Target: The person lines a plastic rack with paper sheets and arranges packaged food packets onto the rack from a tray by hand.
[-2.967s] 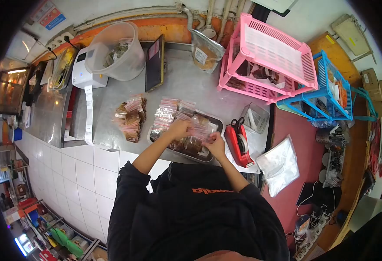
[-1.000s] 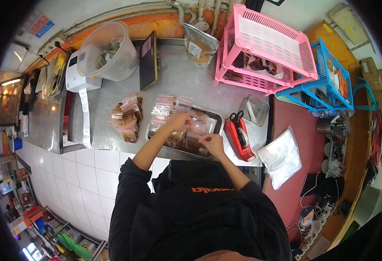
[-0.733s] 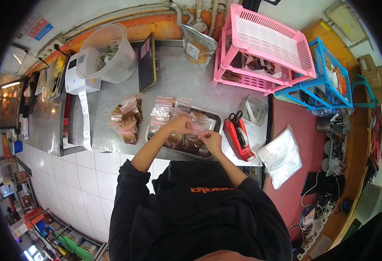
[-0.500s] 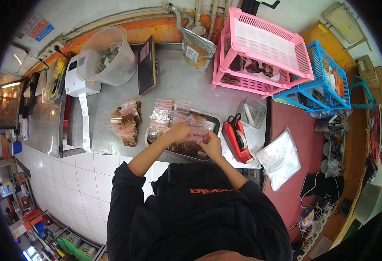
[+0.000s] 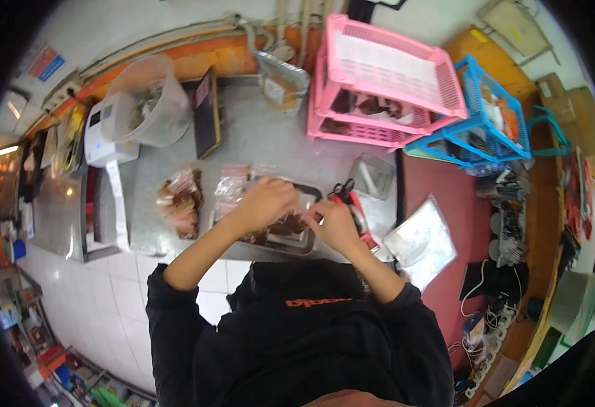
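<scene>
Currently working both bare hands low over a metal tray (image 5: 301, 252), near the front edge of the steel table (image 5: 256, 136). Curling the left hand (image 5: 268, 201) above the plastic packets (image 5: 231, 188), fingertips partly hidden, leaving unclear whether pinching any. Drawing thumb and forefinger of the right hand (image 5: 338, 227) close together beside a brown packet (image 5: 292, 222) inside the tray, blur leaving actual grip impossible to tell. Counting as ordered: packets overlapping in rows toward the tray's far left corner. Counting as looser: brown packets lying beneath the hands. Listing separately, left of the tray: a heap of packets (image 5: 181, 203), lying unboxed. Noting at the right: scissors (image 5: 341, 188) and a red tape dispenser (image 5: 367, 239), resting just beside the tray. Showing no final tally.
</scene>
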A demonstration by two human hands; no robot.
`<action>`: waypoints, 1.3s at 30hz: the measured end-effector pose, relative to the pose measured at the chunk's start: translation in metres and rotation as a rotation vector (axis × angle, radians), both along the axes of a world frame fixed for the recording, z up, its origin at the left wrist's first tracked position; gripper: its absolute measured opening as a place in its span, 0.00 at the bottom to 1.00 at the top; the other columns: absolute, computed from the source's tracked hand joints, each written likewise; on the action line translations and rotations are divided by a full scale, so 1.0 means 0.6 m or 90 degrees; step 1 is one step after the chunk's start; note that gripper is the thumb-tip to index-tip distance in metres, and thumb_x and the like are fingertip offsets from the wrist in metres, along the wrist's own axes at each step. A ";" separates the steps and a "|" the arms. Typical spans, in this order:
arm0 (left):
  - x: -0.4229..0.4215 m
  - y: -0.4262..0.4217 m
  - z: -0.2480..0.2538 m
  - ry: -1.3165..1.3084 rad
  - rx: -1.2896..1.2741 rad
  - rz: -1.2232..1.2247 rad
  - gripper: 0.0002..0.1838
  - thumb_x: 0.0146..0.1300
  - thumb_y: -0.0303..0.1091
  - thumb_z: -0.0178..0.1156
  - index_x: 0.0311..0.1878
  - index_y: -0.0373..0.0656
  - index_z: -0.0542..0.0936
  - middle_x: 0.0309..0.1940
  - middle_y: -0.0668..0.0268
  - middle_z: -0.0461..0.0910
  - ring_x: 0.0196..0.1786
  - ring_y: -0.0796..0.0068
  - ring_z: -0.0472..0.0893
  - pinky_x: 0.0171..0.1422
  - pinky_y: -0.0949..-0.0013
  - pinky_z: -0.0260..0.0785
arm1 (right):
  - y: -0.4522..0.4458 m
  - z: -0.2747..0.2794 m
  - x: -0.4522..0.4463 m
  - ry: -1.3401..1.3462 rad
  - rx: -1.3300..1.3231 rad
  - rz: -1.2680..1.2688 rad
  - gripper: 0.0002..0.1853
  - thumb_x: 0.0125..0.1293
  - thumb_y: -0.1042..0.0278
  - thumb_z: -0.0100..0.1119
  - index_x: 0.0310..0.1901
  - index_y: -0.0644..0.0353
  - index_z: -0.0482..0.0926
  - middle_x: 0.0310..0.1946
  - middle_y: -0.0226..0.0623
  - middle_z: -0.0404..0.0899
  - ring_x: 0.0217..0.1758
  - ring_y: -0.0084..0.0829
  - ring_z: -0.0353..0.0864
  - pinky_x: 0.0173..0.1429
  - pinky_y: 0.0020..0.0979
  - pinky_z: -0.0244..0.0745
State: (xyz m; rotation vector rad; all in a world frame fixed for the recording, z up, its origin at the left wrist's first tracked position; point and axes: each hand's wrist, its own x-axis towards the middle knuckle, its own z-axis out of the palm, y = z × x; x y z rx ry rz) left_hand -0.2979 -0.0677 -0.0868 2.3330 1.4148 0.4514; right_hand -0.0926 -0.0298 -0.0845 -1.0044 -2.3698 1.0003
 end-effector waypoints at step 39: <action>0.010 -0.081 -0.041 -0.170 -0.149 0.376 0.14 0.56 0.36 0.60 0.45 0.42 0.75 0.41 0.56 0.75 0.44 0.51 0.76 0.47 0.57 0.69 | 0.672 0.252 0.129 -0.409 0.487 -0.428 0.26 0.53 0.44 0.60 0.42 0.60 0.81 0.45 0.48 0.79 0.50 0.43 0.79 0.51 0.40 0.74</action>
